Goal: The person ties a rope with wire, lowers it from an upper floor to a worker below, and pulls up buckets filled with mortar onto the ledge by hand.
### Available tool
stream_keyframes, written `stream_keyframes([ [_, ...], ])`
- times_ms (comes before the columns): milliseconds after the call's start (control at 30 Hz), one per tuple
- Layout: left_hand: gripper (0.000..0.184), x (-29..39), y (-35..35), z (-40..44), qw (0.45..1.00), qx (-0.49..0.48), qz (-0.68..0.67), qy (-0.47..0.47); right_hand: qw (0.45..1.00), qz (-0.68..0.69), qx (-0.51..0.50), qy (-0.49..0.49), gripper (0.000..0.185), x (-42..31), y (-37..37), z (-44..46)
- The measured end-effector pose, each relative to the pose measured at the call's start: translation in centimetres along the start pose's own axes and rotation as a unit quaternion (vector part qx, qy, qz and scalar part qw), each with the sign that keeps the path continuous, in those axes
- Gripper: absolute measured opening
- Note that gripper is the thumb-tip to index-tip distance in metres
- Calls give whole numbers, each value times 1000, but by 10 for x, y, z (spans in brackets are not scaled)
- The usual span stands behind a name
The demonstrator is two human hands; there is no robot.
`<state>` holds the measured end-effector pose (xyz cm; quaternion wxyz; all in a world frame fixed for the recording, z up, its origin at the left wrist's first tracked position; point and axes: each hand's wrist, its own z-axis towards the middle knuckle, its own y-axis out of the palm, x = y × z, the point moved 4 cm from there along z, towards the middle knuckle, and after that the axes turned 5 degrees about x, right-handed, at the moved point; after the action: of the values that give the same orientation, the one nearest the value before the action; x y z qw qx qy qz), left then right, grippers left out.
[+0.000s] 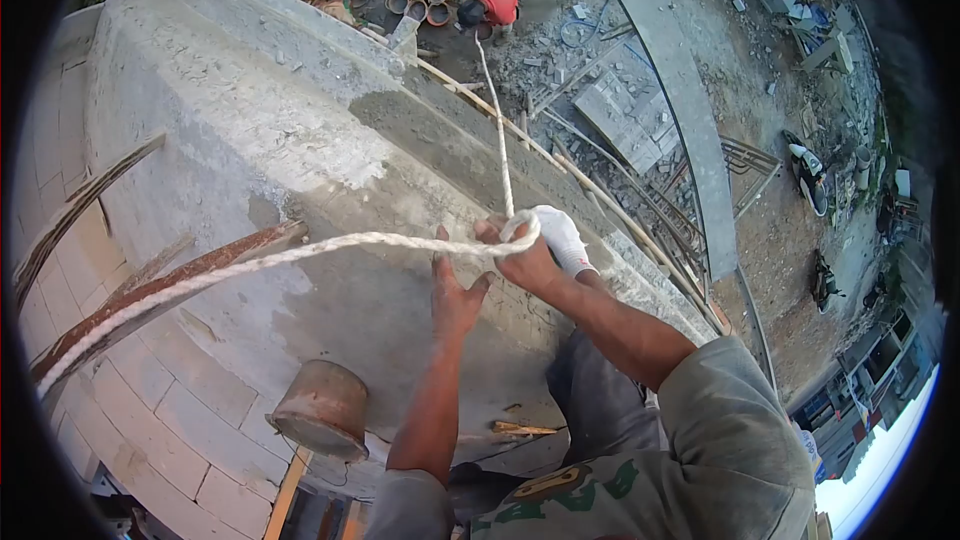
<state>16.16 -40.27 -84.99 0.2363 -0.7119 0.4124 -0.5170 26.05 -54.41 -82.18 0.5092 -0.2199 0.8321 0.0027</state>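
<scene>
Nearest you: a bucket, tilted, by the low block wall. The white rope curves past it along a rusty beam, in front of your left hand, to a tight bend at your right, then drops over the ledge.

Handling, by judgement: let the right hand carry the strain while the left takes each fresh grip; close one fully before easing the other. Lay the spare length clear of both feet. Keep your weight back; your white-clad foot is near the edge.

Pose: right hand is curled firmly round the rope, forearm reaching in from the right, elbow bent. Left hand is raised, thumb spread, fingers fairly straight; the rope crosses the fingertips, and you appear to have no firm hold there. Contact cannot be told.

Beyond the edge: a bamboo pole runs alongside. Farther, on the ground, the rope looks straight down to a person in red, bent over beside several buckets. What its far end is fastened to: cannot tell.
</scene>
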Motion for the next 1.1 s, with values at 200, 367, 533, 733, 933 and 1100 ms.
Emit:
stream_keyframes([
  [200,57,31,17,115,954,86,-279,-69,967,-13,-236,-99,30,-146,-1,-104],
  [367,59,30,-21,104,782,129,-570,-218,896,213,-336,-198,61,-164,-32,-106],
  [533,60,61,-35,19,681,198,-638,-300,999,-45,11,15,82,68,-85,9],
  [733,68,160,-114,-55,676,87,-724,-105,935,-253,147,-200,66,149,46,138],
  [933,44,126,-143,-136,404,180,-843,-305,975,95,199,7,58,2,1,102],
  [1100,73,90,-65,-7,942,132,-302,-60,995,70,69,-1,52,-147,-35,-39],
])
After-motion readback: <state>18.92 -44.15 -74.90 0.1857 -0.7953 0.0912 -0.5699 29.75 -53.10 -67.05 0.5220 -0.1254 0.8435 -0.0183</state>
